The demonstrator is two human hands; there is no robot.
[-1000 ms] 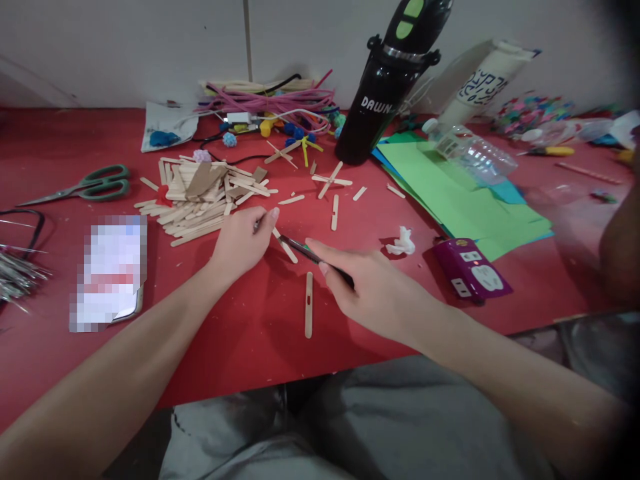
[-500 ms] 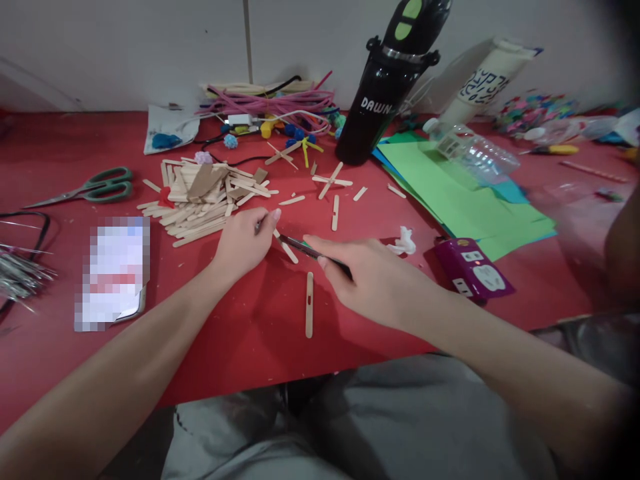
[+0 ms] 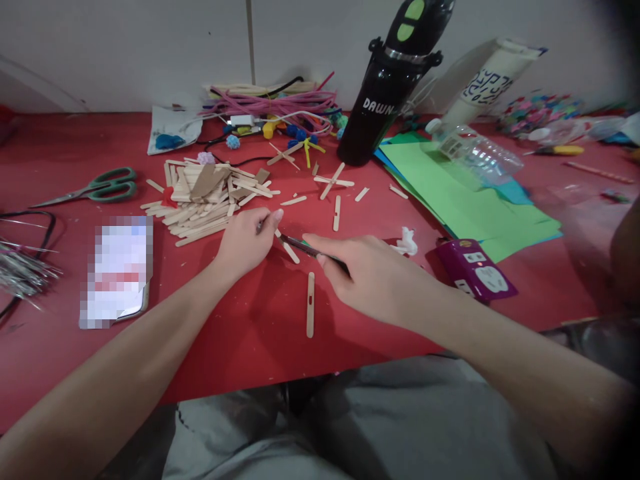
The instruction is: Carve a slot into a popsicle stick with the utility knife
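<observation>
My left hand (image 3: 249, 241) is closed, pinching the upper end of a wooden craft stick (image 3: 290, 253) against the table. In my right hand (image 3: 367, 270) is a slim dark craft knife (image 3: 315, 251) with a touch of green; its tip reaches the stick beside my left thumb. My fingers hide part of the stick. Just below lies a craft stick with a slot in its middle (image 3: 311, 313). Another slotted stick (image 3: 337, 213) lies farther back, near a crossed pair of sticks (image 3: 334, 181).
A heap of craft sticks (image 3: 205, 200) lies behind my left hand, with green scissors (image 3: 111, 186) and a phone (image 3: 120, 273) to its left. Behind stand a black bottle (image 3: 383, 100) and green paper sheets (image 3: 450, 193). A purple power adapter (image 3: 475, 270) sits at right.
Both hands keep nearly the same place and hold on the stick and knife. The whole view has shifted very slightly.
</observation>
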